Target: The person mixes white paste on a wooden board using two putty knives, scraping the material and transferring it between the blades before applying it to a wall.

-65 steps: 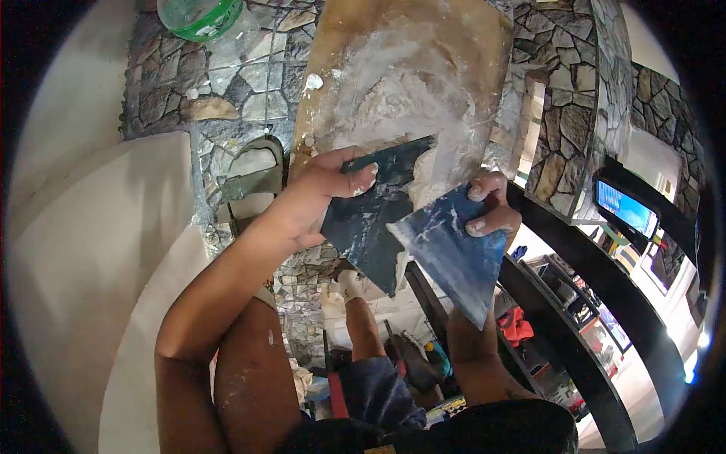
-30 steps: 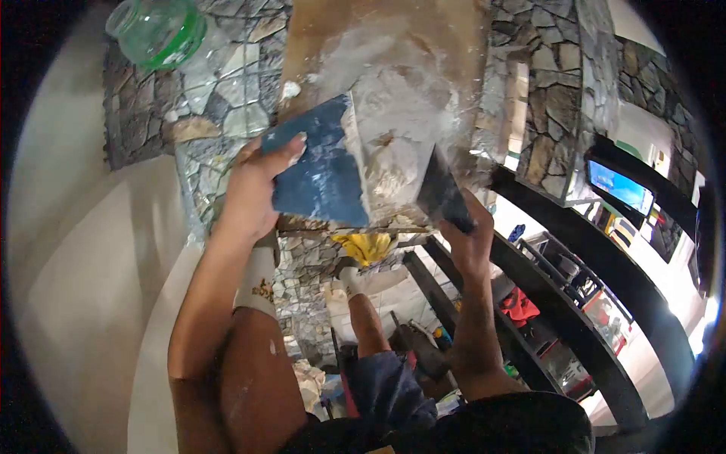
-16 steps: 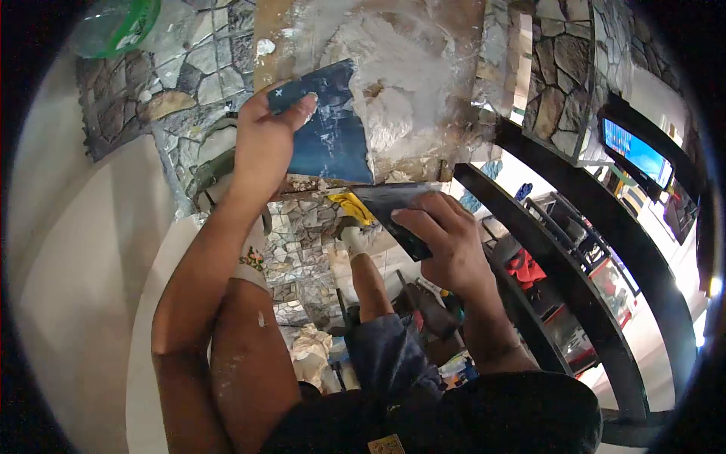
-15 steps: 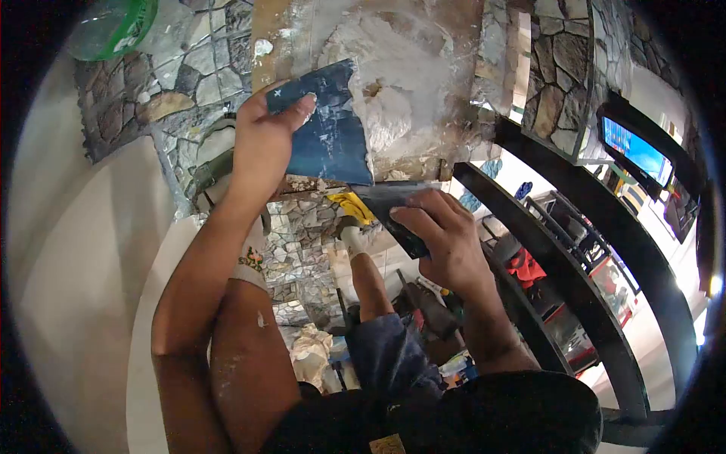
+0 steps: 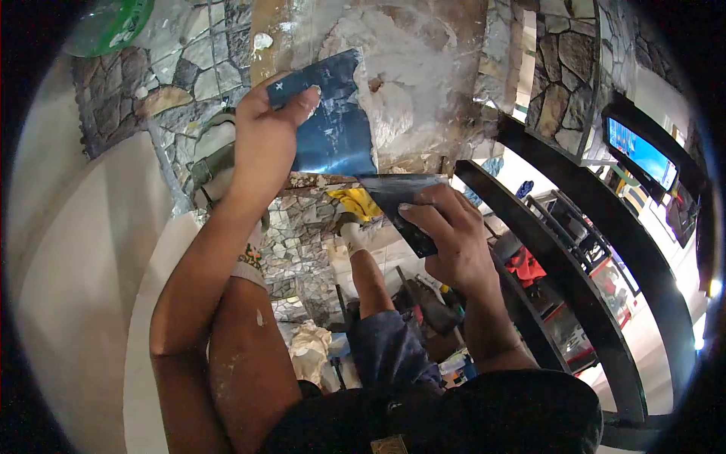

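My left hand [image 5: 268, 125] grips a blue flat sheet [image 5: 333, 121] by its left side, thumb on top. White smears mark the sheet, and its right edge is ragged. My right hand [image 5: 454, 227] holds a dark flat blade [image 5: 401, 208] between thumb and fingers, just below the sheet's lower right corner. Beyond both lies a board [image 5: 431, 76] coated with pale, rough paste, with a lumpy patch beside the sheet's right edge.
Stone-patterned surfaces [image 5: 200, 64] flank the board. A clear container with a green rim [image 5: 132, 26] sits top left. Dark curved slats [image 5: 560, 280] run down the right, near a lit screen [image 5: 641, 153]. A yellow cloth [image 5: 355, 203] lies below the blade.
The blue sheet has shifted slightly right and up, and now catches more light. My right hand and the dark blade have moved slightly right.
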The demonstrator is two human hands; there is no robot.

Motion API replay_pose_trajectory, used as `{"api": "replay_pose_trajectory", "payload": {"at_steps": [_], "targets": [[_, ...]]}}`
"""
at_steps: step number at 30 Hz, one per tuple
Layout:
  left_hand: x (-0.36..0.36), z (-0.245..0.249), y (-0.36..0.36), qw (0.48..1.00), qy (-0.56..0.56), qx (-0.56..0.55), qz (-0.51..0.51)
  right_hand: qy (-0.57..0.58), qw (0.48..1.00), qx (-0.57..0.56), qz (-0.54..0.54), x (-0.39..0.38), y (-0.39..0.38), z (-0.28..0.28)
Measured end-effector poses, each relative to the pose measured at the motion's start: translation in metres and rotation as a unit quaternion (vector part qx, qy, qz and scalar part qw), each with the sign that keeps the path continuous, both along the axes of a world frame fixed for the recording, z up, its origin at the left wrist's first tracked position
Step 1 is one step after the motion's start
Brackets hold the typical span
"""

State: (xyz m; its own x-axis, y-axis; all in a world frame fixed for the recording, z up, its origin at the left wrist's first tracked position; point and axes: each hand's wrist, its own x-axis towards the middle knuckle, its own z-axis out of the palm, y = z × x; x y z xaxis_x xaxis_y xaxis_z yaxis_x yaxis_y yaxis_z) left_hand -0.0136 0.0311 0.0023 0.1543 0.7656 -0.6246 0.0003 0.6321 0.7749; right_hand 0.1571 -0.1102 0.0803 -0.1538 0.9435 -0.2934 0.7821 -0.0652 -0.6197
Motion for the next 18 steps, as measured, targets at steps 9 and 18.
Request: {"api": "replay_pose_trajectory", "payload": {"at_steps": [9,18], "targets": [[-0.007,0.003,-0.001,0.995,-0.019,0.055,-0.085,0.031,0.998,0.042,-0.023,0.001,0.007,-0.020],[-0.013,0.037,-0.002,0.945,0.001,0.222,-0.241,0.021,0.976,0.213,-0.042,0.016,0.023,-0.042]]}}
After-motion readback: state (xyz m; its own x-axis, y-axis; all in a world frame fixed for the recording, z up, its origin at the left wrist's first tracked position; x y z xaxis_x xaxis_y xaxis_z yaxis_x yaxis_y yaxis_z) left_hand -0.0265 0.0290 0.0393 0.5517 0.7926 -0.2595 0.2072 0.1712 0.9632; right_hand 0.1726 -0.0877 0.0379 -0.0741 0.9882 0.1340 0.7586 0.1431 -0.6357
